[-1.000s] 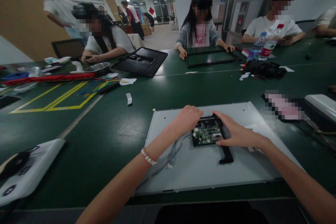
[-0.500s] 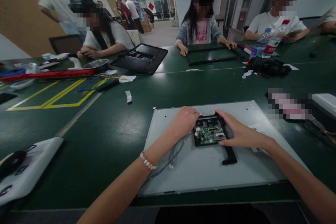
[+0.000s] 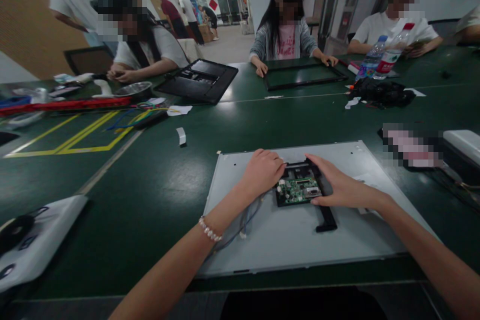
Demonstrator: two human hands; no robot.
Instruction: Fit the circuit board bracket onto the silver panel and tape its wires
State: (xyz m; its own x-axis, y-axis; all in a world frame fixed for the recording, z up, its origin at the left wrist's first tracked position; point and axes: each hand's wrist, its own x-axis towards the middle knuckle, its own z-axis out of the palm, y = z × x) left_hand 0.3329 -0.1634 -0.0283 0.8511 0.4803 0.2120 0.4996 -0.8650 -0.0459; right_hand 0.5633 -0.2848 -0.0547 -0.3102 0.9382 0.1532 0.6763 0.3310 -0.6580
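Observation:
A black plastic bracket (image 3: 325,220) carrying a green circuit board (image 3: 299,190) lies on the pale back of a flat display panel (image 3: 273,245). My right hand (image 3: 339,185) grips the bracket's right side, thumb near the lower corner and fingers at the upper one. At the upper left corner my left hand (image 3: 262,172) is closed, fingers curled against the bracket; its fingertips are hidden, so what it pinches cannot be made out. Thin grey cables (image 3: 243,225) run from under the left hand over the panel.
A white device (image 3: 45,240) sits at left. Across the table are a black monitor back cover (image 3: 202,80), a black frame (image 3: 307,84) held by another person, bottles (image 3: 392,55), and a black bundle (image 3: 380,94). A phone (image 3: 410,145) lies at right.
The view has shifted slightly. Both hands stay at the bracket, with hardly any movement of the fingers.

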